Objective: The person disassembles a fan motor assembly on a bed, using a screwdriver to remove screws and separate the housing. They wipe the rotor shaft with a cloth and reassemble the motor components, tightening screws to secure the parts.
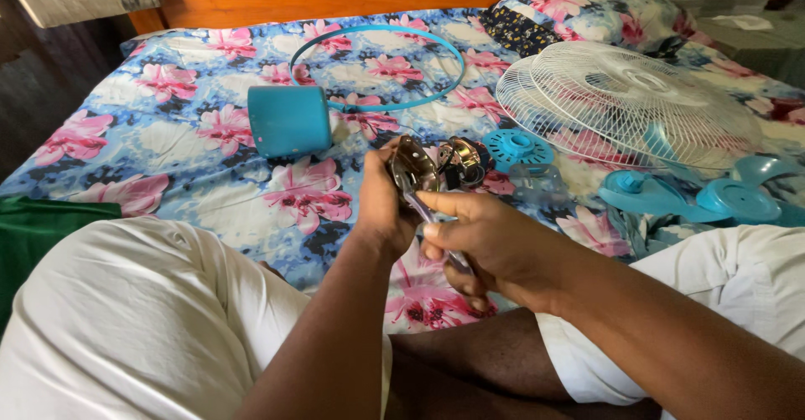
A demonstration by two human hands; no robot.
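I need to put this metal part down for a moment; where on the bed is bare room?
Free: bedsheet left of the blue housing, and inside the blue ring. Crowded: right side, around the white grille and blue fan blades.

Soft, even daylight; faint shadows, glare on the metal motor part [417, 168], corners stretched, mild softness.

Head camera looks steeply down, close over the lap, toward the bed [210, 177].
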